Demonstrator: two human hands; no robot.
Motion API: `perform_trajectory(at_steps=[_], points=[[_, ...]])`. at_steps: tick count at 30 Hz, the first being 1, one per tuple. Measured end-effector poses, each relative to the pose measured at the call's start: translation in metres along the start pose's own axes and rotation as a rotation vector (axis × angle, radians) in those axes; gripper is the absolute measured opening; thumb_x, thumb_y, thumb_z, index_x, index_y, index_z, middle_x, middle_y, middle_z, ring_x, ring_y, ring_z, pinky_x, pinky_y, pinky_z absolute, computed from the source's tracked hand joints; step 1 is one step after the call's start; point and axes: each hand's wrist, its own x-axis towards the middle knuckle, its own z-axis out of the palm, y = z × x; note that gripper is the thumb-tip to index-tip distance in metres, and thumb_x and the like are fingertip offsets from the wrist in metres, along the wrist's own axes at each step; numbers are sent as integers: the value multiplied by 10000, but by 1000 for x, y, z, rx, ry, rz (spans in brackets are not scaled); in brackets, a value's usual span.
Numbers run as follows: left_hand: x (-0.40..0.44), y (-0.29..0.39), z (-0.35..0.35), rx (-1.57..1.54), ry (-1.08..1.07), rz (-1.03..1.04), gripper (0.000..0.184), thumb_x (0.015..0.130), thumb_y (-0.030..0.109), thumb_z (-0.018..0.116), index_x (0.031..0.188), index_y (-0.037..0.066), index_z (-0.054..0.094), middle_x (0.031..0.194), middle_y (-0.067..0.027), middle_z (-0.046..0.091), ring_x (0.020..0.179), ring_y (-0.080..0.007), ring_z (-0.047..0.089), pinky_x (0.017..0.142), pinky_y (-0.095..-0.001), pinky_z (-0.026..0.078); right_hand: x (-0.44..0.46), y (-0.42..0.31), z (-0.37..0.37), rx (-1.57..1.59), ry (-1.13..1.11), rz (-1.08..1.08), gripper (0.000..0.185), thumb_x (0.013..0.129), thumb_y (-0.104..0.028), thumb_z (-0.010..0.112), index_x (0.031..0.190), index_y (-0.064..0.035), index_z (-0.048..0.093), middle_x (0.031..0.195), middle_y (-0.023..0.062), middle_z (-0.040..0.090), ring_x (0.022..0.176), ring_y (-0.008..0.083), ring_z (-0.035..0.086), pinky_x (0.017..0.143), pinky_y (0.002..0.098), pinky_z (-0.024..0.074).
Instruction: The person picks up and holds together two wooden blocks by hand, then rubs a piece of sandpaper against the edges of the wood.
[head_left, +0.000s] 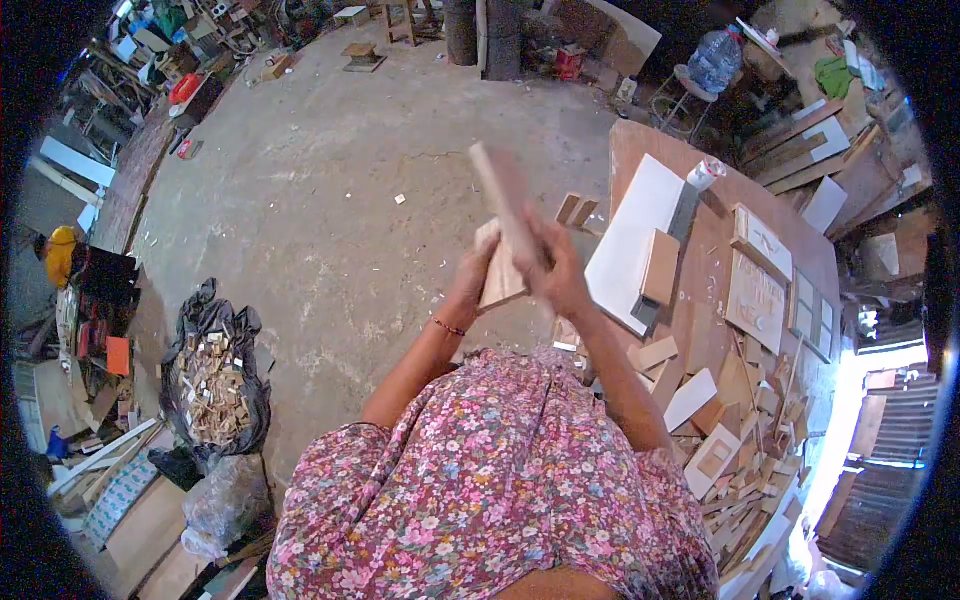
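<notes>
My left hand [474, 268] is closed around a small pale wooden block [503, 282], held up in front of my body over the floor. In my right hand [563, 272] is a longer, narrow wooden strip [494, 182], tilted with its far end up and to the left. The strip crosses just over or against the block; whether they touch I cannot tell. Motion smears the right hand and part of the strip. The fingers partly cover both pieces.
On the right stands a wooden table [640, 140] with a long white board [635, 225], a white cup [706, 174] and framed panels [765, 245]. Wood offcuts [720, 450] pile up at lower right. A black bag of scraps [212, 385] lies on the concrete floor [330, 200] at left.
</notes>
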Motion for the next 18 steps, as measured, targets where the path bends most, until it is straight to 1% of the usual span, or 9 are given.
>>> perform_trajectory(at_steps=[3,5,7,9,11,13,15,16,18], points=[[0,9,-15,98,9,75,510,892,394,457,1192,-18,454,1019,-149,601,788,-218,638,678,-330,556,-24,-14,6,-167,-88,-66,723,735,-382,671,1348,-145,370,1176,228,447,1114,361,436,988,417,304],[-28,18,1,251,94,-6,557,877,429,474,1202,-22,443,1035,-147,598,825,-210,630,662,-321,540,-31,3,8,82,-96,-61,619,787,-148,634,1337,-59,364,1341,128,371,1176,238,421,987,352,329],[-43,20,27,585,77,24,612,854,455,510,1216,-31,428,1048,-153,593,852,-192,612,682,-297,511,-3,1,5,262,51,-84,574,817,-159,600,1335,-64,371,1301,111,420,1141,203,442,974,330,338],[-38,3,27,492,54,15,595,820,420,590,1186,-28,449,1026,-144,597,851,-166,595,692,-272,483,23,-15,-17,319,47,228,519,833,-196,585,1303,-56,412,1238,113,488,1107,207,474,950,315,356],[-28,-3,23,385,88,60,380,815,206,637,1087,-38,534,972,-84,616,806,-141,602,699,-285,502,19,-7,-17,302,48,235,535,838,-204,578,1314,-46,391,1234,104,492,1109,195,471,946,316,361],[-13,-12,13,313,130,204,347,803,182,649,1059,-27,544,968,-86,613,799,-142,604,682,-283,508,5,-4,-13,276,38,236,552,843,-213,571,1326,-36,370,1230,96,496,1110,183,469,943,317,367],[1,2,-2,127,114,325,414,773,215,687,1044,-42,507,904,-105,609,714,-167,609,630,-287,517,-31,-7,0,195,25,53,546,860,-240,552,1321,-14,365,1205,68,503,1085,162,474,922,308,383],[-7,15,2,83,156,218,324,792,173,658,1031,-7,533,931,-83,615,795,-145,603,651,-287,518,-38,-7,3,194,18,44,546,860,-240,552,1321,-14,365,1205,68,503,1085,162,474,922,308,383],[-14,22,9,212,161,197,355,788,180,666,1040,-19,514,903,-92,612,754,-156,607,631,-290,515,-46,-11,6,422,72,-4,530,869,-242,530,1319,-12,369,1218,69,492,1083,167,472,933,307,374]])
